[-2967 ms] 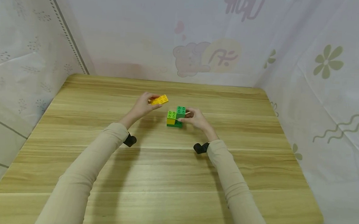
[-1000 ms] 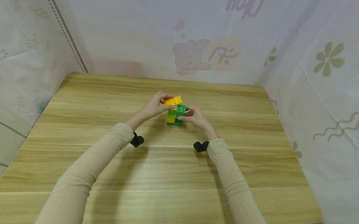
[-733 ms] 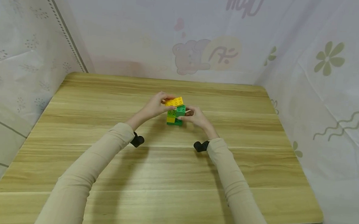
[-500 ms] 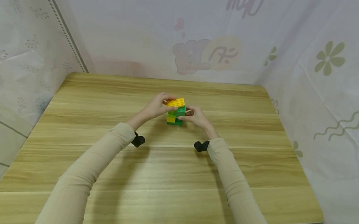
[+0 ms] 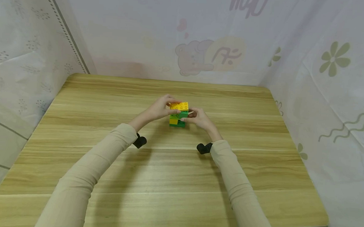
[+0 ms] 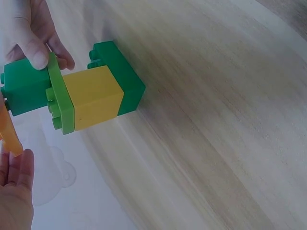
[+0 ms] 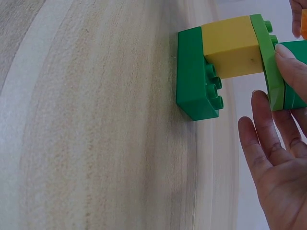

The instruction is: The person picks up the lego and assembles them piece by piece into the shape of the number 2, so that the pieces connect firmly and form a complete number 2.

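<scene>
A small stack of toy building bricks stands on the table. At its base is a dark green brick (image 6: 122, 79), with a yellow brick (image 6: 93, 96) on one end. Above that sits a thin light green plate (image 7: 269, 67), which carries a green brick (image 6: 29, 86) towards the right. My left hand (image 5: 156, 109) pinches a flat yellow-orange brick (image 5: 182, 106) by its left end, over the top of the stack. Whether its underside meets the studs, I cannot tell. My right hand (image 5: 200, 119) grips the upper green brick and light green plate from the right.
The wooden table (image 5: 173, 181) spreads around the stack. Patterned cloth (image 5: 136, 33) hangs behind and at the sides. Black wrist cameras (image 5: 140, 141) sit under both forearms.
My left hand has carried the flat yellow-orange brick rightward and then down over the top of the stack, turning it more level with it. My right hand has stayed on the stack.
</scene>
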Tool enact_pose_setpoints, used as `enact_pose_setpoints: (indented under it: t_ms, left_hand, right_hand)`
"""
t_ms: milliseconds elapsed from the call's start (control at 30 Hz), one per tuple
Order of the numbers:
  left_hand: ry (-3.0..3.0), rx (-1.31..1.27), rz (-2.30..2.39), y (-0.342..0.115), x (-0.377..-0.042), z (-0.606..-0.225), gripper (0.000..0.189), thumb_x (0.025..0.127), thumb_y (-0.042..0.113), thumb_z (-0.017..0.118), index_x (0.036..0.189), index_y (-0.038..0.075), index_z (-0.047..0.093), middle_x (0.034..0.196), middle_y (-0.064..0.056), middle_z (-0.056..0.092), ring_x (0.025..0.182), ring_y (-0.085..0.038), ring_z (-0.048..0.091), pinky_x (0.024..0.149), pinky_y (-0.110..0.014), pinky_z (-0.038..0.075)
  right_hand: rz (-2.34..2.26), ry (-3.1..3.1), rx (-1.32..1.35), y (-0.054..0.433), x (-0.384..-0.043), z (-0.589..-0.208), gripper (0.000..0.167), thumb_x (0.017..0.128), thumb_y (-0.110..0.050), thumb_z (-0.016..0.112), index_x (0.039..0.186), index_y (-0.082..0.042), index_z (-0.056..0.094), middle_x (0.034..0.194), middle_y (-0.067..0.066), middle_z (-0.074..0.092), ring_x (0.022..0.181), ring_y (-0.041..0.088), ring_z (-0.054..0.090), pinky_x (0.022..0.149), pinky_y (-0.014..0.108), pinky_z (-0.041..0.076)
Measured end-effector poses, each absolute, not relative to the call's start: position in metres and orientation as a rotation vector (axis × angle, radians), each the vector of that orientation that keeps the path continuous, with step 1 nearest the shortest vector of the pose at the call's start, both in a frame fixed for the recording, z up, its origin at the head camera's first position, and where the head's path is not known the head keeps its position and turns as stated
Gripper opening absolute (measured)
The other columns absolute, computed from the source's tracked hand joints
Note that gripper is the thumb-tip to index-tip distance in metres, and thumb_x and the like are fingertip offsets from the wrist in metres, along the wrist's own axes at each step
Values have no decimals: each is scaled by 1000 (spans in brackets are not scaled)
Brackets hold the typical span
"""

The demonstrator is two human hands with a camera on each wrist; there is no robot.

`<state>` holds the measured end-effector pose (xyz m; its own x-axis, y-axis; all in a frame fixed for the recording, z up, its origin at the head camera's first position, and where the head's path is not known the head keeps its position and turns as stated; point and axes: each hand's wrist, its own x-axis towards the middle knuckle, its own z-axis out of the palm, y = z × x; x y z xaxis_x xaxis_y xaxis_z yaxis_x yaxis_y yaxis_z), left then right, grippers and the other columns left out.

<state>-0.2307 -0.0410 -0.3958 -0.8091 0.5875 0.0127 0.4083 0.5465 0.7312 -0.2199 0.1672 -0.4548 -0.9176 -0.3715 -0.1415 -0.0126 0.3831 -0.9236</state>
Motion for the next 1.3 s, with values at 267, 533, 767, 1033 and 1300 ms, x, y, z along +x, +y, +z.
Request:
enact_pose_setpoints:
  t_ms: [267,533,767,1033,1300]
  left_hand:
    - [2551,896,1013,-41,-232,-389,43,88,22,62,127,6,54,123,-16,49,112,-30,48,95,-45,43]
    - [2554,1024,848,-36,-235,-381,41,89,22,60,125,4,55,121,-18,49,109,-30,46,93,-44,41]
    - [2557,1085,765,-33,-237,-378,39,88,20,61,122,1,56,117,-18,50,108,-29,46,93,-42,42]
    - [2565,1132,689,-34,-238,-376,39,88,20,60,121,-1,54,121,-19,51,114,-32,44,99,-45,39]
    - [2567,1164,639,-33,-238,-374,39,90,19,58,122,-2,52,124,-21,51,118,-35,42,101,-47,37]
  right_hand:
    - [-1512,2346,-313,167,-220,-455,48,83,-18,68,126,-7,52,117,12,59,98,24,60,86,36,51]
    - [-1516,2356,-316,168,-219,-454,47,83,-16,67,126,-8,52,116,13,59,96,26,60,87,40,50]
    - [-1540,2322,-404,166,-214,-445,43,83,-12,67,123,-3,54,112,17,62,90,29,61,86,42,50]
    - [-1486,2365,-427,164,-220,-454,42,83,-17,67,121,-5,56,112,15,62,89,25,59,81,32,50]
    - [-1445,2387,-441,164,-221,-452,39,84,-16,67,120,-6,56,108,13,62,86,22,58,78,30,49]
